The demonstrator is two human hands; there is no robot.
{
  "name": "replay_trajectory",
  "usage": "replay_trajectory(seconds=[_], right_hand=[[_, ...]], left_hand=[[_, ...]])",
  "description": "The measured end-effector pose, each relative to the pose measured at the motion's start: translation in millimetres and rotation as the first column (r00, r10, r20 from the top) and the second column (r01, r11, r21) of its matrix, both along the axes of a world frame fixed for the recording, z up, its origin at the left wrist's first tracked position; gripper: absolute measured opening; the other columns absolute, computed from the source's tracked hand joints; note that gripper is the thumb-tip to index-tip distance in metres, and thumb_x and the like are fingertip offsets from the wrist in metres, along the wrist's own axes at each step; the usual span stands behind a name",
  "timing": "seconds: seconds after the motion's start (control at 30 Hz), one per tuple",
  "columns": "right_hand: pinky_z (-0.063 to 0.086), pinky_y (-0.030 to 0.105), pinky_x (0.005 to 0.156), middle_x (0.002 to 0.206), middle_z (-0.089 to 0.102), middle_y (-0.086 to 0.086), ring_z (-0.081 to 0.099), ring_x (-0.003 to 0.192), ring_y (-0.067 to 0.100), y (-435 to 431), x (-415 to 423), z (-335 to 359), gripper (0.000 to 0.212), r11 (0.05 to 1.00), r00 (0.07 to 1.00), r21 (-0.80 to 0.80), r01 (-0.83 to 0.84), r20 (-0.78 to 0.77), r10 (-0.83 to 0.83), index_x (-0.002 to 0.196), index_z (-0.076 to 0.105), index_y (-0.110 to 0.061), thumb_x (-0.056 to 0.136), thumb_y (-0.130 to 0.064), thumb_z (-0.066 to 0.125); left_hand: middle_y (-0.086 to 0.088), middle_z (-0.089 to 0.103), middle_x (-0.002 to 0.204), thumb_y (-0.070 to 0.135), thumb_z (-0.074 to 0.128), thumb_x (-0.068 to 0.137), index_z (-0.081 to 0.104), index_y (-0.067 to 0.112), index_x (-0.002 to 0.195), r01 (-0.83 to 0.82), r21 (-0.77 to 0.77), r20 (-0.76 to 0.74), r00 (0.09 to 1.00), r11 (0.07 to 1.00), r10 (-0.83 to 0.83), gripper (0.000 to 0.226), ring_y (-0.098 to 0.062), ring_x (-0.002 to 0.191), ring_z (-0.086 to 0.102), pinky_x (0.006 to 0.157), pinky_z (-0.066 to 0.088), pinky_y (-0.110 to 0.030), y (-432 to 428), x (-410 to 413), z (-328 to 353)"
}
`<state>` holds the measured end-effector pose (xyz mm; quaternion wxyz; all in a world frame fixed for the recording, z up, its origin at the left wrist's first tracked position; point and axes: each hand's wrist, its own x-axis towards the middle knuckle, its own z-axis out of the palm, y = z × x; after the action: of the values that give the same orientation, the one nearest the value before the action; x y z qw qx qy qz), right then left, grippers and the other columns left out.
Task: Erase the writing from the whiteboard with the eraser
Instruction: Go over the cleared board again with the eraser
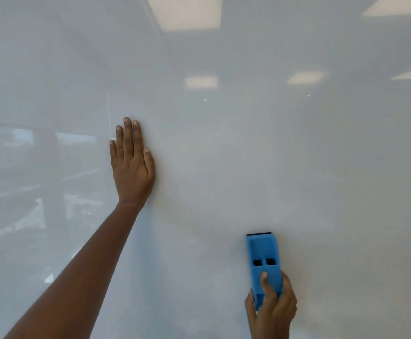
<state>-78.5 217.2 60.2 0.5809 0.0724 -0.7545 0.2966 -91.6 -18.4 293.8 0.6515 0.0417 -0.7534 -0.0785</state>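
A glossy whiteboard (248,143) fills the whole view; I see no writing on it. My left hand (132,165) lies flat against the board left of centre, fingers straight and close together, holding nothing. My right hand (271,307) at the bottom right grips the lower end of a blue foam eraser (262,253). The eraser stands upright against the board, with its dark felt edge at the top and two dark slots in its back.
The board's surface mirrors ceiling light panels (200,81) and dim room shapes on the left (28,167). No board edge, tray or marker is in view.
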Motion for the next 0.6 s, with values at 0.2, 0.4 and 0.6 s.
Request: replay_trajectory(seconds=[0.2, 0.4, 0.6], right_hand=[[0.056, 0.033, 0.058, 0.109, 0.044, 0.012, 0.047, 0.090, 0.020, 16.0, 7.6, -3.1, 0.063, 0.863, 0.966, 0.449, -0.232, 0.004, 0.257, 0.113, 0.045, -0.020, 0.054, -0.023, 0.066], [0.053, 0.019, 0.061, 0.111, 0.041, -0.003, 0.053, 0.090, 0.007, 17.5, 24.1, -17.8, 0.101, 0.652, 0.901, 0.622, -0.433, 0.323, 0.290, 0.118, 0.042, -0.023, 0.027, -0.037, 0.082], [0.052, 0.013, 0.061, 0.098, 0.068, -0.009, 0.064, 0.079, 0.001, 25.5, 31.8, -54.8, 0.103, 0.514, 0.829, 0.660, -0.548, 0.513, 0.225, 0.119, 0.041, -0.024, 0.026, -0.045, 0.082]], left_hand=[[-0.012, 0.013, 0.155, 0.028, 0.011, 0.093, 0.014, 0.007, 0.146, -0.031, -0.016, 0.040, 0.999, 0.999, 0.031, 0.057, -0.025, 0.143, 0.009, 0.117, 0.004, -0.040, -1.6, 5.6, -1.1], [-0.014, 0.016, 0.155, 0.025, 0.017, 0.094, 0.017, 0.009, 0.146, -0.016, -0.044, 0.012, 1.000, 0.999, 0.016, 0.054, -0.025, 0.143, 0.010, 0.116, -0.001, -0.033, 4.9, 17.1, -23.6], [-0.017, 0.024, 0.151, 0.022, 0.022, 0.095, 0.025, 0.006, 0.143, 0.029, -0.071, 0.034, 0.999, 0.997, -0.027, 0.051, -0.025, 0.141, 0.016, 0.116, 0.008, -0.038, 15.0, 30.0, -68.8]])
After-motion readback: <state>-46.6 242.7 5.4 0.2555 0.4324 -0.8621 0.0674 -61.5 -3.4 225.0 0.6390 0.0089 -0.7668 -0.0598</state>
